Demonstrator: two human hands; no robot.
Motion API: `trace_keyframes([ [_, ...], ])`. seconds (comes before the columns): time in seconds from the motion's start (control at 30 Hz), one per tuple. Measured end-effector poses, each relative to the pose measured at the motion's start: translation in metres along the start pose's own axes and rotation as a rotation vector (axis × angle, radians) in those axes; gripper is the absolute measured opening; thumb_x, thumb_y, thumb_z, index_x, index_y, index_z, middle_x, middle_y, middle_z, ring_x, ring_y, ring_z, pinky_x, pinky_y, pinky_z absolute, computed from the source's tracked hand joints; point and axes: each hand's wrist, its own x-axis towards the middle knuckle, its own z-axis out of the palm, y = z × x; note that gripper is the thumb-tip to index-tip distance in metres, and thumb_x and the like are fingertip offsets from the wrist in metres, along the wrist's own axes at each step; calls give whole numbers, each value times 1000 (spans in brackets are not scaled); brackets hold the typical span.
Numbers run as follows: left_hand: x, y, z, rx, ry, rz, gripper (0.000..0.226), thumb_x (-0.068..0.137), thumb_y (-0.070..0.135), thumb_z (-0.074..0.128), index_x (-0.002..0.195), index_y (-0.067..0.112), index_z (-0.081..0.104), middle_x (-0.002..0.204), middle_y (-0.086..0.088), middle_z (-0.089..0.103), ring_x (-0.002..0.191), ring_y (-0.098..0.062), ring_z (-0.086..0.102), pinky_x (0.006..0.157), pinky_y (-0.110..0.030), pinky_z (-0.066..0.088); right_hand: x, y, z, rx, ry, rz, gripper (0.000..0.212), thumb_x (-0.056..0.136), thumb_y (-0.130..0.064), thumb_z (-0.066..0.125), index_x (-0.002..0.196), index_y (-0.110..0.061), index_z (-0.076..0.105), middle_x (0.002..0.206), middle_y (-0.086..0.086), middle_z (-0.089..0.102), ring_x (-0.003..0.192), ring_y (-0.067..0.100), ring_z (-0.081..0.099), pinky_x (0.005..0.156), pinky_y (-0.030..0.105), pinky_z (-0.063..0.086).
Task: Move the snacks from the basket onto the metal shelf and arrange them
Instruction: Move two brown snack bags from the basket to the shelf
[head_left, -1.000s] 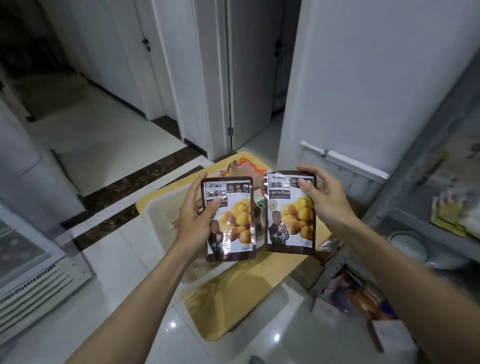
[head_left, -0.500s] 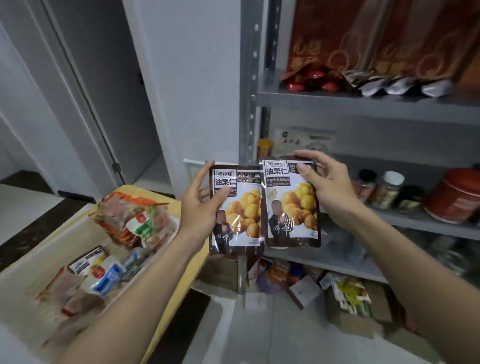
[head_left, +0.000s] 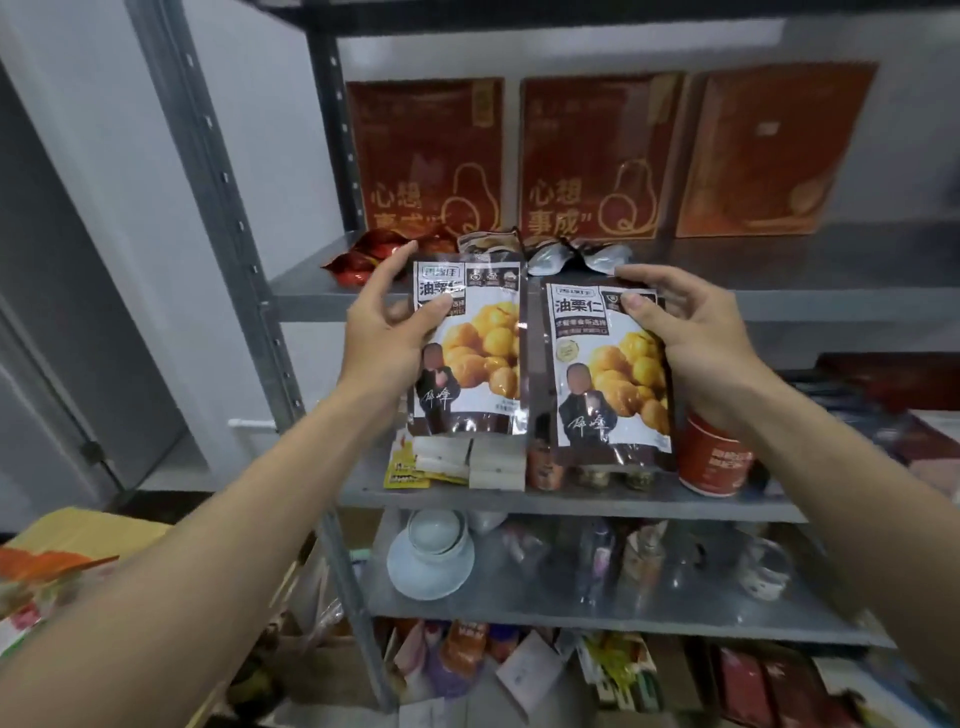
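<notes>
I hold two chestnut snack packs upright in front of the grey metal shelf (head_left: 322, 299). My left hand (head_left: 387, 332) grips the left chestnut pack (head_left: 470, 348) by its left edge, thumb on the front. My right hand (head_left: 691, 338) grips the right chestnut pack (head_left: 605, 374) by its upper right corner. The packs sit side by side, just below the upper shelf board. The basket (head_left: 78, 535) with more snacks peeks in at the lower left, mostly cut off by the frame.
On the upper shelf board stand three red bags (head_left: 592, 156) against the wall, with small wrapped snacks (head_left: 363, 257) in front. The middle board carries white boxes (head_left: 467, 462), jars and a red tin (head_left: 714, 462). Bowls (head_left: 434, 551) and glassware sit lower down.
My view has swung from the basket and floor up to the shelf. Both hands have carried the two packs upward to the level of the upper shelf board.
</notes>
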Motion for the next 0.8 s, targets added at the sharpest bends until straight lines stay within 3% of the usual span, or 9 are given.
trace_keyframes([
  [0.1,35,7,29,0,3,15,55,93,5,63,140,27,46,85,4,76,58,-16,67,43,-30,54,34,-1,-23,3,58,18,20,95,-8,61,107,-20,70,89,-5,75,78,7,71,67,22,55],
  [0.17,61,8,42,13,8,16,55,92,5,63,140,26,47,92,0,75,64,-13,72,47,-29,56,59,-1,-33,-4,94,17,19,95,-7,61,108,-18,70,93,-2,74,78,8,71,67,21,55],
  [0.3,117,1,59,-31,12,-19,56,90,4,66,139,26,48,92,-1,76,71,-19,72,58,-39,61,109,2,-41,24,115,54,18,95,-8,61,109,-16,69,94,2,74,79,12,71,72,28,59],
  [0.43,182,-13,76,1,29,-10,49,88,3,68,129,26,55,101,-4,73,72,-14,71,65,-33,60,174,14,-38,34,127,98,16,94,-11,63,100,-23,71,106,9,72,92,23,72,83,42,59],
  [0.57,234,-21,86,19,-6,-46,47,89,4,67,129,25,54,87,-4,74,69,-20,68,62,-37,59,232,28,-29,50,115,127,14,94,-9,63,100,-19,70,112,14,70,100,31,70,89,48,56],
  [0.67,261,-25,88,73,-37,-78,43,89,7,68,128,22,57,98,-10,74,67,-19,70,57,-36,59,270,41,-22,56,107,140,13,94,-8,63,98,-18,71,114,12,69,90,27,71,79,41,60],
  [0.8,283,-35,96,156,3,-115,48,89,8,68,133,16,53,99,-10,72,62,-13,68,55,-26,57,302,58,-12,51,67,201,13,95,-9,61,103,-16,69,108,17,68,87,29,69,46,21,52],
])
